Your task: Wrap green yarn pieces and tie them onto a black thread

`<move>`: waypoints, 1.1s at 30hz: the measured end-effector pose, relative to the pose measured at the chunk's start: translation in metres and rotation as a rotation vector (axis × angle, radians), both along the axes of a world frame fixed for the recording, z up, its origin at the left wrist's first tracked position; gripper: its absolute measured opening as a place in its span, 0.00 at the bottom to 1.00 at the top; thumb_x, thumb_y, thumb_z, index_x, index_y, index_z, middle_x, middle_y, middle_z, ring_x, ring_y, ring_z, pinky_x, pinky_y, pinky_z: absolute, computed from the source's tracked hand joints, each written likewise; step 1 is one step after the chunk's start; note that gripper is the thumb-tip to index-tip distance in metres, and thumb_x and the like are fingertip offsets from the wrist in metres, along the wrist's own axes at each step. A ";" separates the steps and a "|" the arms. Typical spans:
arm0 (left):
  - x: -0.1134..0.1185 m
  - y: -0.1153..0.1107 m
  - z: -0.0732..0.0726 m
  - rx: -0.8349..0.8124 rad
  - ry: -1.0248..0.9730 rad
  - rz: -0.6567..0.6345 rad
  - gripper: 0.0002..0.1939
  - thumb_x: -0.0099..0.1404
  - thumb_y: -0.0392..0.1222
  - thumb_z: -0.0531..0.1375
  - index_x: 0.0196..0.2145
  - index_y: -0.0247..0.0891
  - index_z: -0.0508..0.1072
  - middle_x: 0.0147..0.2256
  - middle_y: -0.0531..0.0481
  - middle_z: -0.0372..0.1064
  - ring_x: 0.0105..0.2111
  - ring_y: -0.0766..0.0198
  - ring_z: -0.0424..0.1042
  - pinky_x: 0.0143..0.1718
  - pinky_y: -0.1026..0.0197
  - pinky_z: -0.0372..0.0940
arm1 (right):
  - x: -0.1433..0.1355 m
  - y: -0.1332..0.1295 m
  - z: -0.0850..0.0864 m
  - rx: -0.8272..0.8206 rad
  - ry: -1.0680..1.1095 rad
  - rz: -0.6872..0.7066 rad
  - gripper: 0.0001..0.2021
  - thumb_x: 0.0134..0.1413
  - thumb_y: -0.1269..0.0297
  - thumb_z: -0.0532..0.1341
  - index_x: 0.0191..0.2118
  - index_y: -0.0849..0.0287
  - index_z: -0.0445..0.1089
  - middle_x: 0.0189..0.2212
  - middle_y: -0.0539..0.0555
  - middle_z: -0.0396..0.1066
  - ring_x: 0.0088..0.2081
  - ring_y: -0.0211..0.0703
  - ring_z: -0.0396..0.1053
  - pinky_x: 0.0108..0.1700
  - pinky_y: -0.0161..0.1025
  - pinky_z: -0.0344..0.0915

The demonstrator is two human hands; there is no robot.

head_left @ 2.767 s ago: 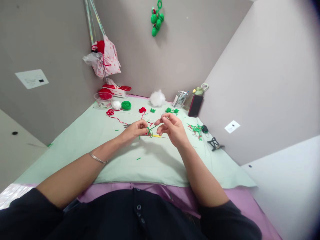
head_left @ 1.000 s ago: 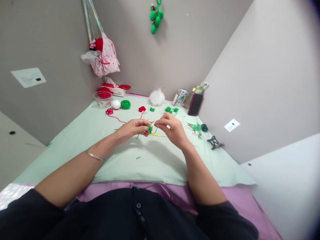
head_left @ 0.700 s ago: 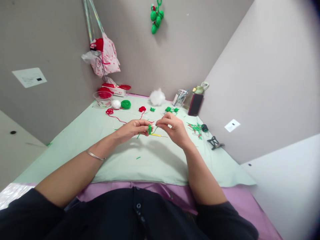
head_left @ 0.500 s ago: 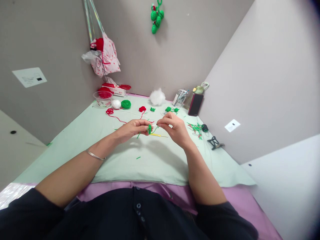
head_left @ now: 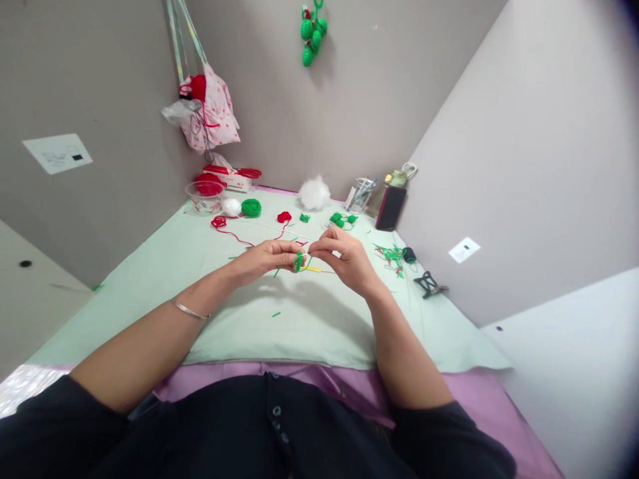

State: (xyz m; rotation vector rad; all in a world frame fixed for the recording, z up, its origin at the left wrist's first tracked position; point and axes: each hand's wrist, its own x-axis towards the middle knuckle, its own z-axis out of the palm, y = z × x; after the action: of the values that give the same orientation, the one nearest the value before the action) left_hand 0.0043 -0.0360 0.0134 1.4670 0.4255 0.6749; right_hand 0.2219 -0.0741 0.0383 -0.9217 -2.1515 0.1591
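Note:
Between the fingertips of my left hand [head_left: 272,259] is a small green crocheted piece [head_left: 298,261]. My right hand [head_left: 342,256] is closed in a pinch just to its right, on a white strand [head_left: 306,253] that reaches the green piece. The fingertips of both hands are close together but apart. Below them on the pale green cloth [head_left: 299,332] lies a yellow-handled hook [head_left: 313,269], partly hidden by the green piece. A short green yarn scrap [head_left: 276,315] lies nearer to me.
Behind my hands are a green yarn ball [head_left: 251,207], a white stuffing clump [head_left: 314,193] and a plastic tub [head_left: 206,199]. To the right stand a phone [head_left: 391,208] and a clear cup [head_left: 360,196], with yarn scraps [head_left: 392,256] and a black stand [head_left: 430,285] nearer.
My right fingertips have moved slightly left, nearer the green piece, and less of the white strand shows between the hands. My left hand has barely moved.

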 end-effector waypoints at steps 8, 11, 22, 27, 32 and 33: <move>0.004 0.005 -0.011 -0.093 -0.064 0.177 0.12 0.58 0.45 0.67 0.37 0.36 0.74 0.34 0.52 0.69 0.34 0.66 0.68 0.44 0.58 0.64 | -0.011 0.002 -0.011 -0.050 0.113 -0.094 0.07 0.62 0.68 0.59 0.40 0.56 0.75 0.33 0.52 0.71 0.33 0.38 0.67 0.37 0.36 0.64; 0.006 0.005 -0.013 -0.110 -0.065 0.209 0.13 0.56 0.45 0.68 0.36 0.36 0.73 0.32 0.53 0.69 0.34 0.67 0.68 0.44 0.58 0.64 | -0.016 0.001 -0.014 -0.057 0.100 -0.046 0.08 0.64 0.67 0.57 0.43 0.55 0.74 0.35 0.53 0.72 0.34 0.38 0.68 0.38 0.36 0.64; 0.012 0.000 -0.018 -0.051 0.033 0.151 0.15 0.57 0.45 0.67 0.32 0.35 0.67 0.32 0.52 0.69 0.35 0.63 0.74 0.44 0.55 0.66 | -0.023 -0.003 -0.013 -0.295 0.338 0.009 0.07 0.59 0.60 0.61 0.34 0.57 0.71 0.34 0.52 0.72 0.27 0.35 0.67 0.30 0.35 0.65; 0.011 0.001 -0.019 -0.018 0.060 0.144 0.13 0.58 0.43 0.66 0.33 0.36 0.66 0.30 0.51 0.72 0.34 0.62 0.75 0.42 0.56 0.65 | -0.012 -0.001 0.001 -0.800 0.818 0.231 0.11 0.57 0.55 0.62 0.36 0.55 0.63 0.28 0.47 0.72 0.23 0.35 0.70 0.26 0.34 0.68; 0.010 0.003 -0.016 0.001 0.075 0.153 0.13 0.56 0.44 0.67 0.33 0.35 0.69 0.29 0.52 0.71 0.31 0.67 0.70 0.39 0.61 0.63 | 0.003 0.007 0.010 -0.558 1.071 0.167 0.11 0.54 0.57 0.65 0.34 0.56 0.64 0.22 0.43 0.64 0.29 0.34 0.72 0.39 0.36 0.74; 0.009 0.003 -0.015 0.003 0.081 0.150 0.13 0.56 0.44 0.67 0.33 0.35 0.70 0.29 0.52 0.71 0.31 0.67 0.69 0.38 0.61 0.63 | 0.007 0.009 0.011 -0.466 1.120 0.133 0.11 0.54 0.57 0.66 0.34 0.56 0.64 0.22 0.43 0.63 0.30 0.34 0.72 0.42 0.37 0.74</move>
State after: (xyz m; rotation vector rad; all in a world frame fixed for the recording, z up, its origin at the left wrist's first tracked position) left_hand 0.0137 -0.0330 -0.0016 1.4785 0.6016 0.7368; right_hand 0.2294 -0.0650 0.0492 -0.6645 -1.1186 1.0127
